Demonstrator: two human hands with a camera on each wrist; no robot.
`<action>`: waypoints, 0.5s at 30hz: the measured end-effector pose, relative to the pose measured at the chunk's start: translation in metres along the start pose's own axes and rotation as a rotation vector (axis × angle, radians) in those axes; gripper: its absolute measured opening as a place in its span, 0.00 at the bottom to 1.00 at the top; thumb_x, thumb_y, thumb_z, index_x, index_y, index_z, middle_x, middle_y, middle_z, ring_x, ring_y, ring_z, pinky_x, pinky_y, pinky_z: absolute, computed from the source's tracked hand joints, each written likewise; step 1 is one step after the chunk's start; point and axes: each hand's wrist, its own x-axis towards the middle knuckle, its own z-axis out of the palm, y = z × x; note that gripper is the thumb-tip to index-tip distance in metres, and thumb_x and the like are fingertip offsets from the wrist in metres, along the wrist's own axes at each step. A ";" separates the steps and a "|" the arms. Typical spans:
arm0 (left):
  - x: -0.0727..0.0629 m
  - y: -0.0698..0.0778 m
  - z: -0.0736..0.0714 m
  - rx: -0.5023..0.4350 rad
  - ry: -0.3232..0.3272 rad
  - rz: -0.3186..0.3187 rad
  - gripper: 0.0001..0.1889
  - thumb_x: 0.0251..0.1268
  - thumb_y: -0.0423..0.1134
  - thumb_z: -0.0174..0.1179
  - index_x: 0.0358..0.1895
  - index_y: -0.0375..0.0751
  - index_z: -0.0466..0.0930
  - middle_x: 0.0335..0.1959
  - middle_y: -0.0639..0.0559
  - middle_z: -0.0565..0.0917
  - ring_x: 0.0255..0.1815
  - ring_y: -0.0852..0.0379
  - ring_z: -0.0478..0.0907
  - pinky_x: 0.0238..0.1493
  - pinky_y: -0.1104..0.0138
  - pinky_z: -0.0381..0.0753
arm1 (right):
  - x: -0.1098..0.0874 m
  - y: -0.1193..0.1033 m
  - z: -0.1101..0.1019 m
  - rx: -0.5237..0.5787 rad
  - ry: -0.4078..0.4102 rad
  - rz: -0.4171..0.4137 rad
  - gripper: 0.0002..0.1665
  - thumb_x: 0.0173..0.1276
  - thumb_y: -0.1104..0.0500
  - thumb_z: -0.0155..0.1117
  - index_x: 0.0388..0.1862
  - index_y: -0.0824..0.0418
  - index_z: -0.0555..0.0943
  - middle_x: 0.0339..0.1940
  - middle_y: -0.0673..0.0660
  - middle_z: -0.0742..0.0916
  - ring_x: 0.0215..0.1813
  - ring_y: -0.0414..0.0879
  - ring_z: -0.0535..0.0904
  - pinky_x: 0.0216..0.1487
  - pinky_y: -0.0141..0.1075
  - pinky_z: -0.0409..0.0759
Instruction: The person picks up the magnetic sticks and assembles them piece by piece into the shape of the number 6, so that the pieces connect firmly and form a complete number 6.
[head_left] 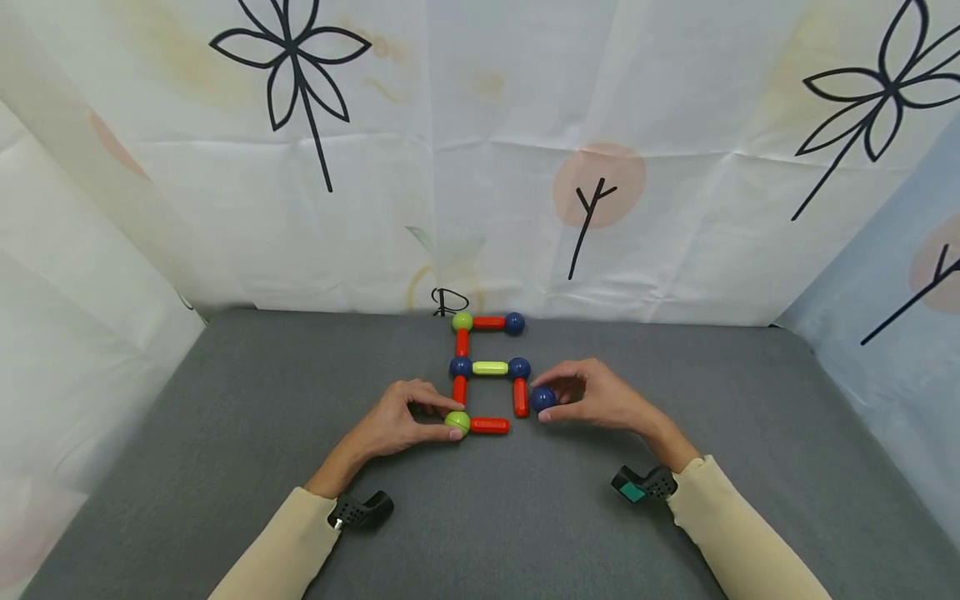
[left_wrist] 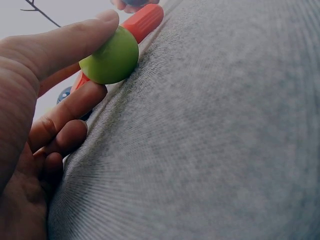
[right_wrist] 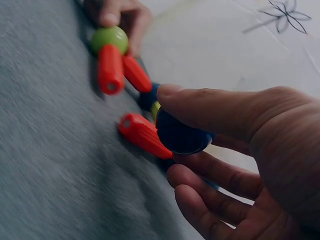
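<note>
My left hand [head_left: 408,419] pinches a green ball [left_wrist: 111,57] at the near left corner of a figure of joined balls and rods. From that ball one red rod [head_left: 490,426] points right and another red rod [head_left: 459,390] runs away from me to a blue ball [head_left: 461,367]. A yellow-green rod [head_left: 490,367] links it to a second blue ball [head_left: 519,368], from which a red rod [head_left: 521,398] comes back toward me with its near end free. Just right of that end, my right hand [head_left: 596,396] holds a loose blue ball [right_wrist: 182,132] between thumb and fingers.
Farther back in the figure, a green ball [head_left: 462,322], a red rod [head_left: 489,322] and a blue ball [head_left: 514,323] form its top row. Grey cloth covers the table [head_left: 247,433]. A white patterned curtain [head_left: 495,108] hangs behind it.
</note>
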 end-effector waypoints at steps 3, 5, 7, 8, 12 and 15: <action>0.000 0.000 0.000 0.003 0.000 0.002 0.18 0.51 0.45 0.80 0.48 0.52 0.92 0.33 0.61 0.85 0.36 0.53 0.75 0.40 0.61 0.69 | 0.002 -0.003 0.008 0.002 -0.036 -0.013 0.23 0.61 0.56 0.79 0.55 0.60 0.87 0.42 0.50 0.85 0.42 0.49 0.80 0.45 0.37 0.81; 0.000 0.000 0.001 -0.001 0.002 0.003 0.18 0.51 0.46 0.80 0.48 0.52 0.92 0.33 0.60 0.85 0.36 0.53 0.75 0.40 0.61 0.69 | 0.003 -0.003 0.012 0.001 -0.051 -0.015 0.23 0.60 0.55 0.80 0.54 0.59 0.87 0.41 0.50 0.85 0.42 0.49 0.80 0.44 0.37 0.81; 0.000 -0.001 0.001 -0.004 0.006 0.006 0.18 0.51 0.45 0.80 0.48 0.51 0.92 0.33 0.60 0.85 0.35 0.52 0.75 0.39 0.60 0.68 | 0.004 -0.004 0.016 -0.007 -0.062 -0.020 0.23 0.60 0.55 0.80 0.54 0.57 0.87 0.40 0.49 0.85 0.41 0.49 0.80 0.43 0.37 0.80; 0.000 -0.001 0.001 -0.006 0.008 0.007 0.18 0.51 0.45 0.80 0.47 0.51 0.92 0.33 0.60 0.85 0.35 0.51 0.75 0.39 0.60 0.68 | 0.004 -0.004 0.017 -0.010 -0.068 -0.023 0.23 0.60 0.54 0.80 0.54 0.57 0.87 0.40 0.49 0.84 0.41 0.48 0.80 0.43 0.37 0.80; 0.000 0.000 0.001 0.000 0.010 0.004 0.18 0.51 0.45 0.80 0.47 0.52 0.92 0.33 0.60 0.86 0.35 0.51 0.74 0.39 0.60 0.67 | 0.005 -0.004 0.022 -0.022 -0.095 -0.030 0.22 0.61 0.53 0.80 0.53 0.56 0.88 0.39 0.48 0.84 0.41 0.47 0.80 0.43 0.36 0.80; 0.000 0.000 0.001 0.012 0.007 -0.003 0.18 0.51 0.47 0.80 0.48 0.53 0.92 0.33 0.61 0.85 0.35 0.52 0.74 0.38 0.62 0.66 | 0.005 -0.003 0.026 -0.032 -0.105 -0.026 0.22 0.61 0.52 0.80 0.53 0.55 0.88 0.38 0.47 0.84 0.40 0.46 0.79 0.42 0.35 0.79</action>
